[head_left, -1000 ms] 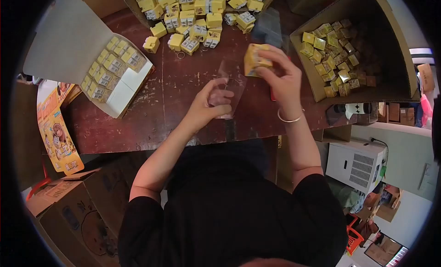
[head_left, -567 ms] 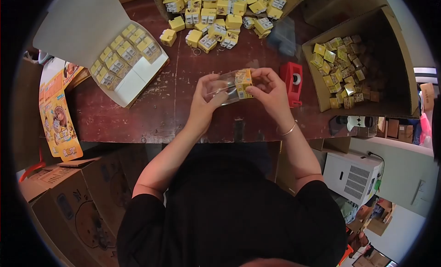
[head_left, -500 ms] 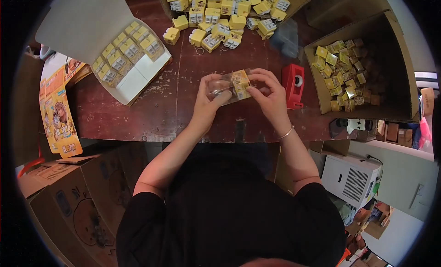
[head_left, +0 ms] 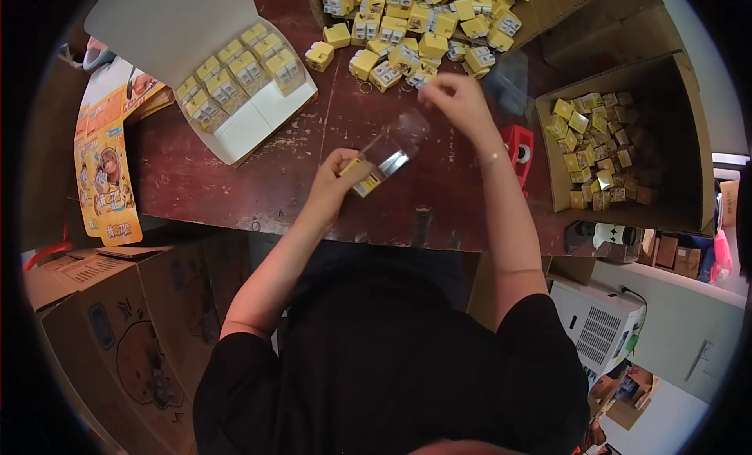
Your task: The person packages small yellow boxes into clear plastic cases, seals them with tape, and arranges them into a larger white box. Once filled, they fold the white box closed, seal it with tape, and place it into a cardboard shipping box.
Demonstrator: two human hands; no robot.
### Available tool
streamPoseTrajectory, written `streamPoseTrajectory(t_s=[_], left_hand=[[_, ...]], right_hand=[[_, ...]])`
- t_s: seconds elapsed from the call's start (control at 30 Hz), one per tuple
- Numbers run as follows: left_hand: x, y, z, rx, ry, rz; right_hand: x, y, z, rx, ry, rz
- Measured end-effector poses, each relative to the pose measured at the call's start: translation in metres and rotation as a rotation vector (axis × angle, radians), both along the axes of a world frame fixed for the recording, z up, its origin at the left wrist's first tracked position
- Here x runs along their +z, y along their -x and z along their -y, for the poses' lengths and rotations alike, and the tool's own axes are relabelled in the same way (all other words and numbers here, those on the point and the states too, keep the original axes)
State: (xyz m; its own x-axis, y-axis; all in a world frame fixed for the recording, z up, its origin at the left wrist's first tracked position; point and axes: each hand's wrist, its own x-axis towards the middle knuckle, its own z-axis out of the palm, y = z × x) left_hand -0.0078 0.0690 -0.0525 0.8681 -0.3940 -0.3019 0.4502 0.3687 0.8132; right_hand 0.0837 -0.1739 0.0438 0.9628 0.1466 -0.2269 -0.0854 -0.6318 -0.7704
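My left hand (head_left: pixel 338 181) grips a clear plastic box (head_left: pixel 389 157) with a yellow printed end, tilted above the table, its transparent flap standing up at the far end. My right hand (head_left: pixel 458 102) is raised just in front of a pile of yellow-and-white cubes (head_left: pixel 403 55), fingers curled together. Whatever lies between those fingertips, if anything, is hidden. Metal rings lie at the near edge of the pile, close to the right fingertips.
An open white carton (head_left: pixel 251 130) with rows of packed cubes stands left, beside orange printed card (head_left: pixel 106 185). At right are a red tape dispenser (head_left: pixel 517 146) and a cardboard box (head_left: pixel 627 208) of small packed boxes. The table's front edge (head_left: pixel 376 242) runs before my body.
My right hand has let go of the clear box and moved up to the cube pile. My left hand has kept the box and tilted it. The whole view has shifted slightly.
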Motion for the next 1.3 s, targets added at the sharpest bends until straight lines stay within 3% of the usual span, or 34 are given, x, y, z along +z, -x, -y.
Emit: streamPoseTrajectory(t_s=[0.03, 0.07, 0.13, 0.27, 0.33, 0.47, 0.53, 0.6, 0.67, 0.7, 0.83, 0.9, 0.93, 1.03, 1.07, 1.13, 1.17, 1.23, 1.3], left_hand=[[0.003, 0.000, -0.007, 0.000, -0.003, 0.001], [0.009, -0.001, -0.013, 0.002, 0.136, -0.148], [0.019, -0.003, -0.021, 0.005, 0.276, -0.294], [0.032, -0.006, -0.029, -0.049, 0.404, -0.250], [0.029, -0.008, -0.033, -0.048, 0.401, -0.256], [0.017, -0.014, -0.033, -0.045, 0.239, -0.197], [0.014, -0.016, -0.026, -0.067, 0.197, -0.179], [0.013, -0.018, -0.018, -0.070, 0.118, -0.182], [0.012, -0.018, -0.013, -0.080, 0.115, -0.218], [0.011, -0.019, -0.011, -0.082, 0.109, -0.244], [0.005, -0.020, -0.015, -0.174, 0.145, -0.225], [0.008, -0.019, -0.014, -0.172, 0.095, -0.264], [0.008, -0.020, -0.014, -0.173, 0.092, -0.265], [0.010, -0.020, -0.015, -0.248, 0.051, -0.247], [0.011, -0.020, -0.015, -0.259, 0.033, -0.223], [0.014, -0.020, -0.014, -0.263, 0.014, -0.194], [0.016, -0.019, -0.011, -0.255, -0.032, -0.137], [0.013, -0.020, -0.010, -0.239, -0.078, -0.076], [0.002, -0.022, -0.008, -0.258, -0.302, 0.169]], right_hand=[[-0.015, -0.017, -0.006, -0.116, 0.181, 0.342], [-0.036, -0.035, -0.009, -0.117, 0.179, 0.343], [-0.066, -0.062, -0.016, 0.142, 0.434, 0.895], [-0.070, -0.065, -0.021, 0.137, 0.579, 0.742], [-0.056, -0.043, -0.023, 0.052, 0.329, 0.697], [-0.050, 0.014, -0.013, 0.090, 0.354, 0.445], [-0.064, 0.041, -0.005, -0.052, 0.594, 0.201], [-0.065, 0.055, 0.010, -0.100, 0.595, 0.297], [-0.046, 0.060, 0.027, -0.233, 0.280, -0.428], [-0.041, 0.064, 0.036, -0.257, 0.276, -0.461], [-0.024, 0.086, 0.043, -0.105, 0.376, -0.286], [-0.034, 0.100, 0.036, 0.382, 0.344, 0.470], [-0.029, 0.104, 0.031, 0.514, 0.485, 0.290], [-0.043, 0.105, 0.026, 0.675, 0.587, 0.332], [-0.042, 0.103, 0.027, 0.674, 0.585, 0.336], [-0.029, 0.095, 0.026, 0.588, 0.549, 0.047], [-0.026, 0.093, 0.029, 0.592, 0.548, 0.051], [-0.018, 0.088, 0.037, 0.503, 0.334, 0.357], [0.000, 0.080, 0.038, 0.476, 0.269, 0.381]])
